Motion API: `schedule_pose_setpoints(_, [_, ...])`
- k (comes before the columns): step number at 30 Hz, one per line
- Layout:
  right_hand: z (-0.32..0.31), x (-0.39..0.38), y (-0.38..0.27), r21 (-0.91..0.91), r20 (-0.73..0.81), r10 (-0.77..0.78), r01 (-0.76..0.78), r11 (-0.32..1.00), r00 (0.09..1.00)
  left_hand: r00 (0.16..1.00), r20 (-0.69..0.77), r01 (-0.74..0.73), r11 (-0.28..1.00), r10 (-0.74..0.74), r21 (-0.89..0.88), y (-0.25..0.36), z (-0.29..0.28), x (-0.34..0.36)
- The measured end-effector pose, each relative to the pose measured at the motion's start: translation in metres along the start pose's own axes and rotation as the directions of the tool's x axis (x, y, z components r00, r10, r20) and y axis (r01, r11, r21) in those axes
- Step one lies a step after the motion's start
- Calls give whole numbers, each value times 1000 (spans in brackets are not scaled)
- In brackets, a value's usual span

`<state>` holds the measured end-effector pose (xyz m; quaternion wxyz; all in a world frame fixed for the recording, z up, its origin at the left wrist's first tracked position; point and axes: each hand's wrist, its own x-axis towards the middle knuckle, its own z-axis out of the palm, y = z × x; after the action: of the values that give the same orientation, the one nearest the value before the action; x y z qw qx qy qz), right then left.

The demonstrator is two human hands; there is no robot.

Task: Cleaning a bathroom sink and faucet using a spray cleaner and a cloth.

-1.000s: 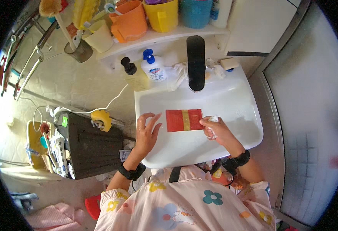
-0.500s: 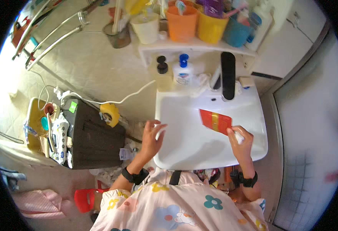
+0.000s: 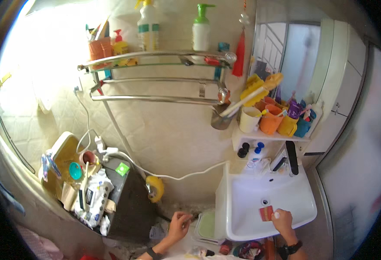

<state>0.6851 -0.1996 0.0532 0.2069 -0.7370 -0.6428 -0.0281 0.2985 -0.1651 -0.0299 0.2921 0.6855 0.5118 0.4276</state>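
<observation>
In the white basin, near its front edge, the right hand had its grip pinched on a small red packet, fingers closed on the packet's right end together with something small and white that I could not make out. The packet lay low in the bowl, just in front of the drain and well short of the black tap at the back. A dark band sat on that wrist.

The left hand hung outside the basin, over the floor clutter to its left, fingers loosely curled with the tips drawn towards each other. Whether they pinched anything I could not tell. A pale green tub sat just beside it, against the basin's side.

Further out stood a black cabinet with a yellow tape roll hanging off its corner and a white cable trailing across to the wall. Above the basin a small shelf carried coloured cups, and a chrome rack higher up held spray and pump bottles.

To my eye, handling the packet well meant keeping it over the bowl so anything dropped stayed in the basin, holding it by the end and not the middle, and bringing the left hand across to steady the other end.
</observation>
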Motion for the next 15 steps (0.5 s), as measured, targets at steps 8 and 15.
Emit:
schedule_pose_setpoints(8, [-66,20,-136,786,544,235,-587,192,805,989,74,133,990,-130,-41,-20,-67,-37])
schedule_pose_setpoints(15, [-44,32,-246,625,780,-193,-758,188,595,997,51,63,994,-59,-86,-49,-60,-53])
